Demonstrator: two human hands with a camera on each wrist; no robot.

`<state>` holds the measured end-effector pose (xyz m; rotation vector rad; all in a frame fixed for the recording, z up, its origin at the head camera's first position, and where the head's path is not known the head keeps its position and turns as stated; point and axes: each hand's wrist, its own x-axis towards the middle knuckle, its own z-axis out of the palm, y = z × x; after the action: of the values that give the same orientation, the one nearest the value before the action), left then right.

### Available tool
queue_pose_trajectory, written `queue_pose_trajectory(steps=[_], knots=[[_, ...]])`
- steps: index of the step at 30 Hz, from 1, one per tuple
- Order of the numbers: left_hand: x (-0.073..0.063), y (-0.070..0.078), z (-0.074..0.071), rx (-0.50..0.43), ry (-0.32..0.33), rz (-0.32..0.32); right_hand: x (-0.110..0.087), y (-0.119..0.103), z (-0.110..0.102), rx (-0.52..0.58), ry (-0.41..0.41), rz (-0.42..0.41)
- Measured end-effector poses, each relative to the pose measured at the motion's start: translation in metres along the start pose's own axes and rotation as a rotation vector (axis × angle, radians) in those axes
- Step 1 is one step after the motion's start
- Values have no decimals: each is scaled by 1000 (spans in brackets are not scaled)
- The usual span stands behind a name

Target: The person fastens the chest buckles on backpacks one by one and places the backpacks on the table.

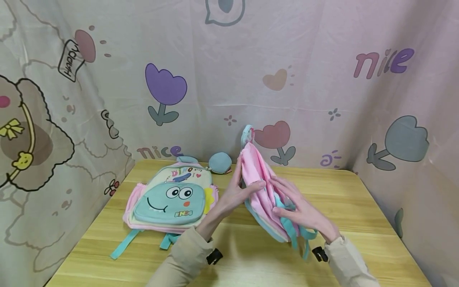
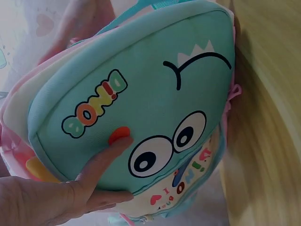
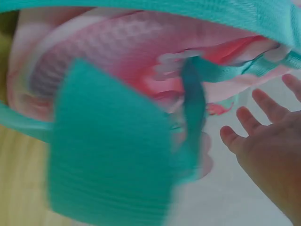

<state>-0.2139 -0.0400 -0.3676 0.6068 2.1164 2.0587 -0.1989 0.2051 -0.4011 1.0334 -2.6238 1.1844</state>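
A pink and teal backpack (image 1: 256, 183) stands on edge on the table, turned so its pink side panel faces up. Its teal front pocket (image 2: 164, 84) carries a cartoon face with big eyes. My left hand (image 1: 236, 189) holds it near the top, thumb over the pink panel and fingers on the front. At the back panel, my right hand (image 1: 305, 209) is beside the teal straps (image 1: 288, 231). The right wrist view shows that hand's fingers (image 3: 270, 106) spread and straight, with a blurred teal strap (image 3: 110, 146) hanging in front of the padding.
A similar backpack (image 1: 168, 203) lies face up at the left, its straps trailing toward the front. Behind it sits a small round blue pouch (image 1: 220, 163); whether it is attached is unclear. The wooden table (image 1: 344, 207) backs onto a printed curtain (image 1: 222, 79).
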Motion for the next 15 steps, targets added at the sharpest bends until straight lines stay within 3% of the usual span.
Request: queue_pose_trajectory(steps=[9,15], knots=[[0,-14,-1,-78,-17,-56,-7,14,7,51,-42,81],[4,-33,6,-143,51,-122,-13,18,12,6,-28,102]])
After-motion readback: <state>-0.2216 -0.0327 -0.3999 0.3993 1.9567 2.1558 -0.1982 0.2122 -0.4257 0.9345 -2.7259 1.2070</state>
